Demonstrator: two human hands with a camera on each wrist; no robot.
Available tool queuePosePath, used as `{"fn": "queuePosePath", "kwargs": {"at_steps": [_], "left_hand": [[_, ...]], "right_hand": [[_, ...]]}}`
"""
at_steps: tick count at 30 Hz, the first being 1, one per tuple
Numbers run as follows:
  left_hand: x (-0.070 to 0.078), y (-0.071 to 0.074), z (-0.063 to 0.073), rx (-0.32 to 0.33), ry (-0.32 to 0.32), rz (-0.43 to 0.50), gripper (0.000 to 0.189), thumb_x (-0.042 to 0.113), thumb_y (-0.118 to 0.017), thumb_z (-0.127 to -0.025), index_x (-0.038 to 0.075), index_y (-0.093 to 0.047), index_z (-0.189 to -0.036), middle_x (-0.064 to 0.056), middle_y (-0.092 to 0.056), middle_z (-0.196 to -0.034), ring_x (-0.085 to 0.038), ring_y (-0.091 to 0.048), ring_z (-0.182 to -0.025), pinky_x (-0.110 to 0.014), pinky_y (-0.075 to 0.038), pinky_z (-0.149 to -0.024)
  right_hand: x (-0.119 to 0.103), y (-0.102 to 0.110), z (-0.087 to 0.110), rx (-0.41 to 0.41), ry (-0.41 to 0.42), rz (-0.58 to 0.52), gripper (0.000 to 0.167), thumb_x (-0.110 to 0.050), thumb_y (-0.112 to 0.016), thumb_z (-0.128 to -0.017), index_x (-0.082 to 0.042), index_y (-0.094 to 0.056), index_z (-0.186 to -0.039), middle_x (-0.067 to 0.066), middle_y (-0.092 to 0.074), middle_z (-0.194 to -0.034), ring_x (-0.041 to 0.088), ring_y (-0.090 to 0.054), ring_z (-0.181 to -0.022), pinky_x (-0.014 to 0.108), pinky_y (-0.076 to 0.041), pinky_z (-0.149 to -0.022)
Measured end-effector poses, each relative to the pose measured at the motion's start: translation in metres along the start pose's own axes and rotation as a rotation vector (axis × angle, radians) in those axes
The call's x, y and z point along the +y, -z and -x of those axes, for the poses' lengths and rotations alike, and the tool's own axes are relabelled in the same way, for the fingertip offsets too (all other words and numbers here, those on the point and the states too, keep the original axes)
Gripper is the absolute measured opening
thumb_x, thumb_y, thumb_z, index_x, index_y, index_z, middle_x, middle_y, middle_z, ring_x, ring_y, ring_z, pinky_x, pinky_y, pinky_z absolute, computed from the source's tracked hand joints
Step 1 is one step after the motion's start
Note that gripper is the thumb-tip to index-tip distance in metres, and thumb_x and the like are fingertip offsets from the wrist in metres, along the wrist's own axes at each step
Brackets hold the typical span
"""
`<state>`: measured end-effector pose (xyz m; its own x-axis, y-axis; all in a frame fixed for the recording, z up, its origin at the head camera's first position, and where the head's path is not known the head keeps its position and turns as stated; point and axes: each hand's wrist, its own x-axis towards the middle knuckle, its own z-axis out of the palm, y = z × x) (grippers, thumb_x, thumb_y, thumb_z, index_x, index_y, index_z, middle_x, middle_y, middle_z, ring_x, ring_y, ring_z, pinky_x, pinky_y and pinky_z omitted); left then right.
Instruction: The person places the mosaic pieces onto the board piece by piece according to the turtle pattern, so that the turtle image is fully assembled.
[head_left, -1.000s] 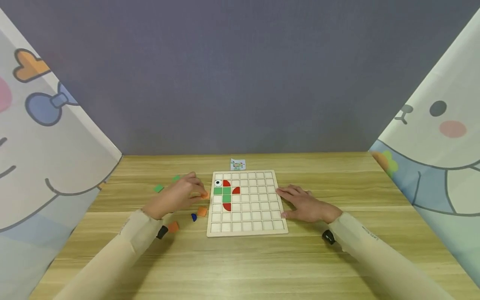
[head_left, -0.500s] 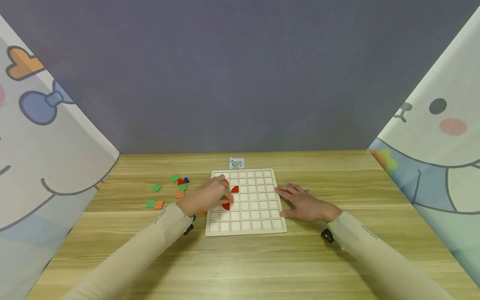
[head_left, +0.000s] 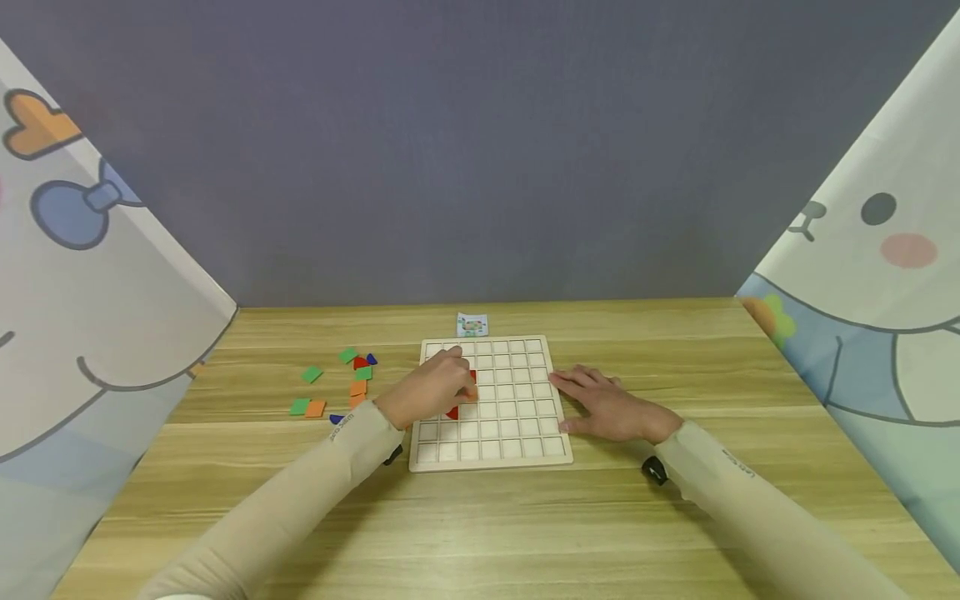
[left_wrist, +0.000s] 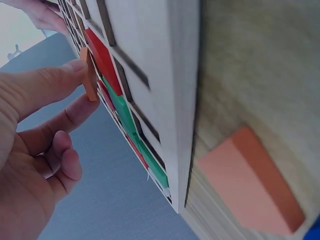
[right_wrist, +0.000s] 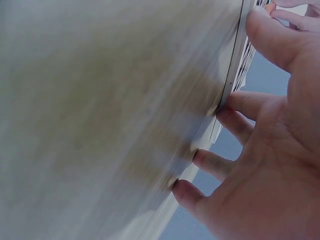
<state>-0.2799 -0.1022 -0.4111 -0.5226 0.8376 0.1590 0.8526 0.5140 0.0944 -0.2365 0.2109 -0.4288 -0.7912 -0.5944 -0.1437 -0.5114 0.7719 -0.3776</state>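
Over the left part of a pale wooden grid board (head_left: 512, 446), my left hand (head_left: 431, 392) pinches an orange square tile (left_wrist: 89, 75) between thumb and forefinger. The tile stands edge-on close over the cells, beside a red quarter-round tile (left_wrist: 102, 59). Green tiles (left_wrist: 125, 112) lie further along in the grid; in the head view my left hand hides most of the placed pieces. My right hand (head_left: 611, 408) lies at the board's right edge, its fingers spread and straight, thumb and fingertips (right_wrist: 230, 102) touching the rim and the table.
Left of the board lie loose pieces: green squares (head_left: 311, 374), orange squares (head_left: 315, 408), a red piece (head_left: 361, 363) and blue half-rounds (head_left: 337, 419). A small picture card (head_left: 472, 325) lies behind the board. A grey partition (head_left: 480, 167) rises at the table's back edge.
My left hand has carried the orange tile from the table left of the board rightward over the grid, moving slightly further right in the last half second. My right hand keeps its place.
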Motion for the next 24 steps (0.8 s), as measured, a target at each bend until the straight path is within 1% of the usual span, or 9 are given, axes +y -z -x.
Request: {"fn": "queuePosePath", "kwargs": {"at_steps": [4,10,15,19,22,24], "left_hand": [[0.0,0.001,0.002,-0.005,0.004,-0.004,0.008,0.01,-0.079,-0.077,0.018,-0.077,-0.077,0.008,-0.066,-0.074,-0.011,-0.044,-0.068,-0.026,-0.033,-0.069],[-0.001,-0.002,0.003,0.001,-0.028,-0.015,0.009,0.014,-0.078,-0.079,0.02,-0.075,-0.073,0.011,-0.063,-0.071,-0.011,-0.041,-0.067,-0.026,-0.033,-0.069],[0.0,-0.003,0.003,-0.008,-0.009,-0.019,0.012,0.011,-0.077,-0.08,0.021,-0.075,-0.073,0.01,-0.061,-0.072,-0.012,-0.04,-0.069,-0.025,-0.036,-0.069],[0.001,-0.002,0.003,-0.024,0.002,-0.043,0.009,0.01,-0.077,-0.08,0.019,-0.077,-0.079,0.007,-0.059,-0.074,-0.014,-0.042,-0.07,-0.027,-0.037,-0.069],[0.0,0.0,0.007,-0.028,0.028,-0.049,0.012,0.011,-0.078,-0.078,0.019,-0.078,-0.086,0.007,-0.061,-0.079,-0.014,-0.049,-0.075,-0.03,-0.042,-0.082],[-0.001,0.003,0.011,-0.024,0.044,-0.042,0.014,0.009,-0.079,-0.077,0.017,-0.078,-0.089,0.005,-0.062,-0.082,-0.015,-0.05,-0.078,-0.032,-0.042,-0.086]], "right_hand": [[0.0,0.0,-0.001,0.0,0.003,-0.004,0.078,-0.047,-0.058,-0.091,-0.012,-0.023,-0.151,0.008,-0.022,-0.153,0.041,-0.012,-0.138,0.073,-0.013,-0.096],[0.0,0.0,0.0,-0.003,-0.005,-0.002,0.079,-0.047,-0.059,-0.09,-0.013,-0.023,-0.151,0.008,-0.022,-0.154,0.04,-0.012,-0.139,0.073,-0.013,-0.096],[-0.001,-0.001,0.0,-0.011,-0.013,0.007,0.079,-0.048,-0.058,-0.091,-0.014,-0.022,-0.152,0.007,-0.021,-0.154,0.039,-0.012,-0.139,0.073,-0.013,-0.096],[-0.002,0.0,0.001,-0.008,-0.016,0.004,0.079,-0.048,-0.058,-0.091,-0.014,-0.022,-0.152,0.006,-0.022,-0.154,0.04,-0.011,-0.139,0.073,-0.013,-0.097],[-0.002,0.0,0.001,-0.008,-0.019,0.003,0.078,-0.047,-0.058,-0.091,-0.014,-0.022,-0.152,0.006,-0.021,-0.154,0.04,-0.011,-0.139,0.073,-0.012,-0.097],[-0.002,0.0,0.001,-0.011,-0.021,0.002,0.079,-0.047,-0.058,-0.091,-0.014,-0.022,-0.152,0.006,-0.021,-0.154,0.04,-0.011,-0.139,0.073,-0.012,-0.097]]}}
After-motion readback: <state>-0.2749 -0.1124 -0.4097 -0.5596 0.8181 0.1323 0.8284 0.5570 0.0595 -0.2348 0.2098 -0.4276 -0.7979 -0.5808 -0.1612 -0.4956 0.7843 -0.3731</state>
